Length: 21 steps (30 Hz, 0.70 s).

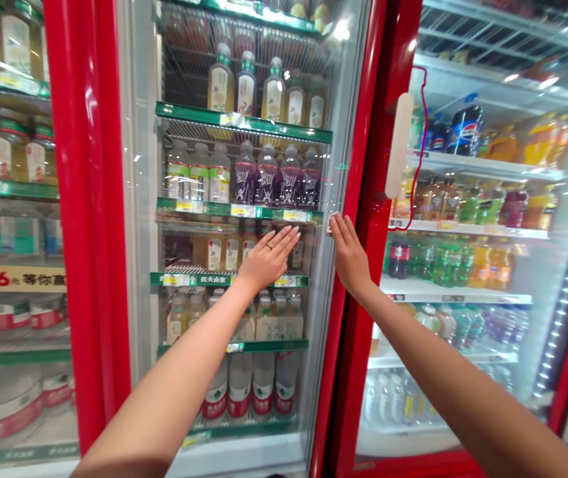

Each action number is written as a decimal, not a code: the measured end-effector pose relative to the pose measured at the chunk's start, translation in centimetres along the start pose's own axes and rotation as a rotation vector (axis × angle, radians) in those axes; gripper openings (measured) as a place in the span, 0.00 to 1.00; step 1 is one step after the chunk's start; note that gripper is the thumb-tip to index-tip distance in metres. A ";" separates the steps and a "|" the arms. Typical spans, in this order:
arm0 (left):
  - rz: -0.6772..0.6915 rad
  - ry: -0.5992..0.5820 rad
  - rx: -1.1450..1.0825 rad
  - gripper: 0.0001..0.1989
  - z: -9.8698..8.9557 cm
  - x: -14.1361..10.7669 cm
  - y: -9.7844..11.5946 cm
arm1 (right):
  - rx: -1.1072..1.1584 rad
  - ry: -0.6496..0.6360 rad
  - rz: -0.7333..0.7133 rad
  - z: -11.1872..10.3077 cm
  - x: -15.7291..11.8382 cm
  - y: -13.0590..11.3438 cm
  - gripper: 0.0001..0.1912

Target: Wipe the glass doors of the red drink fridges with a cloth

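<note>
My left hand lies against the glass door of a drinks fridge, fingers stretched out and a ring on one of them. It appears to hold nothing. Near the door's right edge, my right hand presses a small crumpled white cloth or tissue to the glass with its fingertips; most of it is hidden under the fingers. Behind the glass, dark purple bottles stand on the shelf just above my left hand. Bottles with pale labels are partly covered by that hand.
The red door frame runs just beside my right hand. A white handle with a red cord is on the neighbouring fridge door to the right. More bottles fill the left fridge, behind a red post.
</note>
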<state>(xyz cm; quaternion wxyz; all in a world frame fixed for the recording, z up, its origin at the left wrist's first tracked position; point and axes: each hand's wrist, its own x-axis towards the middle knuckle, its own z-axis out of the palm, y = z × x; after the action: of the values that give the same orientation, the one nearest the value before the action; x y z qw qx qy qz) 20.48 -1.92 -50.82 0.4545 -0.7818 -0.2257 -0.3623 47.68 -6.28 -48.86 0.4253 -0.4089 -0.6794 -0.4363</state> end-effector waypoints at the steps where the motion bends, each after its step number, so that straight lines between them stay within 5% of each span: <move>1: 0.002 0.003 0.003 0.43 0.0 0.0 0.0 | 0.012 0.002 -0.010 0.3 -0.1 -0.4 0.48; 6: 0.012 0.002 0.022 0.42 -0.1 -0.1 0.0 | 0.053 -0.022 -0.061 0.1 1.1 0.0 0.48; 13: 0.011 -0.006 0.021 0.42 -0.1 -0.2 0.1 | 0.104 0.078 0.063 1.1 -0.4 -1.2 0.47; 21: 0.021 0.007 -0.004 0.41 -0.1 -0.4 0.0 | 0.128 0.000 -0.013 0.4 1.6 -0.8 0.45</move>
<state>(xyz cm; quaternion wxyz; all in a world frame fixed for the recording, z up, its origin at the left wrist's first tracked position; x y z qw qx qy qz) 20.21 -1.97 -51.06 0.4576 -0.7837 -0.2152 -0.3608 46.32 -5.82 -47.65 0.4477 -0.3765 -0.7086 -0.3945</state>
